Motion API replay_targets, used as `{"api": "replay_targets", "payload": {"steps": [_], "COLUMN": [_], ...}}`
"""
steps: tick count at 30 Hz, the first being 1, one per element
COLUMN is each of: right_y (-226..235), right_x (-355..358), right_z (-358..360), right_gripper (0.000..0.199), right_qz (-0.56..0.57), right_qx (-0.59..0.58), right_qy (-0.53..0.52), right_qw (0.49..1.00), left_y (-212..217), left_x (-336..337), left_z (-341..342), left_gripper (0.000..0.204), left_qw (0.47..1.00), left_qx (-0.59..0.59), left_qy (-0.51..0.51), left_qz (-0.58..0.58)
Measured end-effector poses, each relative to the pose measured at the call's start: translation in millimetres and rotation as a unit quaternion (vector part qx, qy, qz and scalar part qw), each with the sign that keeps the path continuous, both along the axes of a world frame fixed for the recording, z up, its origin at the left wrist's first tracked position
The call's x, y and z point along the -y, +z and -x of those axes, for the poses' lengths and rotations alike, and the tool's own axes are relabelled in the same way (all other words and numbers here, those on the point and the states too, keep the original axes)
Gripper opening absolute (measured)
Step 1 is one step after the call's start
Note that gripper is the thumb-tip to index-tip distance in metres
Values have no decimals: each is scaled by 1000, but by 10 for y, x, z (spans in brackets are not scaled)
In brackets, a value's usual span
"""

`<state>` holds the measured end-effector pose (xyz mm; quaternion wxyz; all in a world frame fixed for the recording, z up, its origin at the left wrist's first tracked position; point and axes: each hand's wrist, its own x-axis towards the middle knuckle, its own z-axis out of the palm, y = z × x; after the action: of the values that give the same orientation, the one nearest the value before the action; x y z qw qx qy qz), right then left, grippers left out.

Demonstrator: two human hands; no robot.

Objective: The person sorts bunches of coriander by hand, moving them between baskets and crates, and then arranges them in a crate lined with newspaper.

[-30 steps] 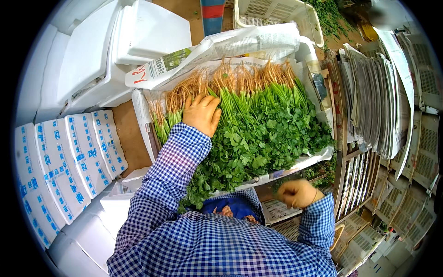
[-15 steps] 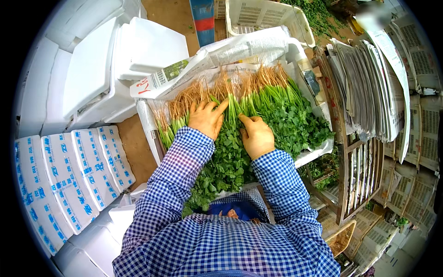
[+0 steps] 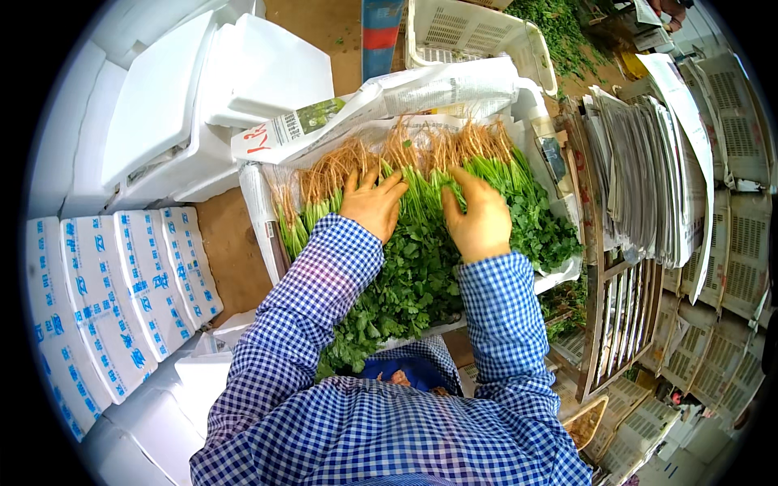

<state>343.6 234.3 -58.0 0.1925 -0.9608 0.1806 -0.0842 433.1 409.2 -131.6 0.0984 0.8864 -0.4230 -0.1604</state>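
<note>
A row of leafy greens (image 3: 413, 279), looking like coriander with pale brown roots, lies in a white foam box (image 3: 557, 278) lined with newspaper (image 3: 389, 101). The roots point away from me and the leaves hang over the near edge. My left hand (image 3: 374, 206) rests on the stems left of the middle, its fingers spread and holding nothing. To its right, my right hand (image 3: 481, 220) is over the stems with thumb and fingers apart. Whether its fingertips touch the stems I cannot tell.
White foam boxes (image 3: 279, 69) stand at the left, beside packages with blue print (image 3: 134, 292). A stack of newspapers (image 3: 640, 170) sits on a slatted wooden rack (image 3: 620, 320) at the right. Behind the box is a pale plastic crate (image 3: 478, 36). Part of another person (image 3: 671, 10) shows far right.
My right hand has moved right and its fingers have opened wider. My left hand has shifted slightly right, still on the stems. The view has tilted a little.
</note>
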Motion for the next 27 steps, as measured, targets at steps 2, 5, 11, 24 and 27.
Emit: {"api": "replay_targets", "payload": {"steps": [2, 5, 11, 24, 27], "right_y": [-105, -463, -984, -986, -1015], "right_x": [47, -47, 150, 48, 111], "right_z": [-297, -673, -514, -559, -522], "right_gripper": [37, 35, 23, 28, 30], "right_qz": [-24, 71, 26, -3, -9], "right_qx": [60, 112, -40, -44, -49], "right_qy": [41, 168, 107, 144, 120], "right_qw": [997, 977, 993, 989, 992], "left_y": [113, 16, -58, -78, -18], "left_x": [64, 54, -73, 32, 66], "left_z": [-2, 11, 61, 23, 36], "left_gripper": [42, 39, 33, 46, 47], "left_qw": [1000, 999, 995, 998, 998], "left_qx": [-28, -18, 17, -34, 2], "left_qy": [12, 15, 64, 58, 55], "left_qz": [7, 47, 75, 10, 6]}}
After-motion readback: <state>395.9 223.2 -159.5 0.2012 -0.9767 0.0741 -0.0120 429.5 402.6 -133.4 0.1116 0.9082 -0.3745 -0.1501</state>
